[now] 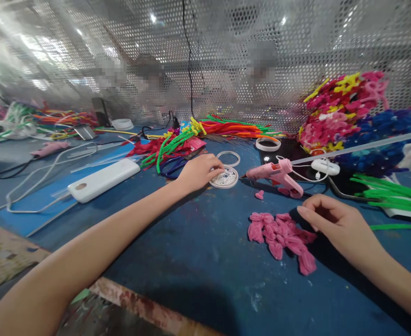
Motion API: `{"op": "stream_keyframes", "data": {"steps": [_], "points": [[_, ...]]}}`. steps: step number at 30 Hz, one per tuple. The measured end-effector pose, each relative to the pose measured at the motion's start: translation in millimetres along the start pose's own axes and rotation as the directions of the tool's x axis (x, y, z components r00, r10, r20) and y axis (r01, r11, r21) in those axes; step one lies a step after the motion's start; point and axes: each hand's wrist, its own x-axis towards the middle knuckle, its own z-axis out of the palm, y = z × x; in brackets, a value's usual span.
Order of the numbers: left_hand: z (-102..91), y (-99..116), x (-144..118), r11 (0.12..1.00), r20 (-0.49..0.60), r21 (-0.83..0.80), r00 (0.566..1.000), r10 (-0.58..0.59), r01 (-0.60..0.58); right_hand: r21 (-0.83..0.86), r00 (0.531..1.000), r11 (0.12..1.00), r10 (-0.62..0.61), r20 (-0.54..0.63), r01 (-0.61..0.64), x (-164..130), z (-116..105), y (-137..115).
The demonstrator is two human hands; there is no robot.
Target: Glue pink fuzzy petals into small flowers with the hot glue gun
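Note:
My left hand [200,171] reaches forward to a small round dish of tiny beads [225,178], fingertips pinched at its near-left rim; what they pinch is too small to see. My right hand [335,224] rests on the blue table with curled fingers, touching the right edge of a pile of pink pipe-cleaner bows [282,235]. A pink hot glue gun [279,173] with a long clear glue stick lies just beyond the pile. One loose pink piece [259,194] lies near the gun.
Green pipe cleaners [391,191] lie at right, a heap of finished pink, yellow and blue flowers [345,112] behind. A white power bank [103,180], cables, scissors [172,167], mixed pipe cleaners [177,140] and tape rolls [267,143] sit at back. Perforated metal screen behind.

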Motion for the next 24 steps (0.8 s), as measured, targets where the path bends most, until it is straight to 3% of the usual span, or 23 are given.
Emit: {"op": "stream_keyframes", "data": {"steps": [8,14,24], "points": [[-1.2,12,3,0.982,0.08,0.186,0.997,0.023,-0.037,-0.007,1.0,1.0,0.002,0.002,-0.002,0,0,0],[1.9,3,7,0.983,0.061,0.184,0.998,-0.013,0.002,0.002,1.0,1.0,-0.005,0.001,0.005,0,0,0],[6.1,7,17,0.981,0.123,0.177,0.991,0.06,-0.081,0.002,1.0,1.0,0.01,0.006,-0.01,0,0,0]]}}
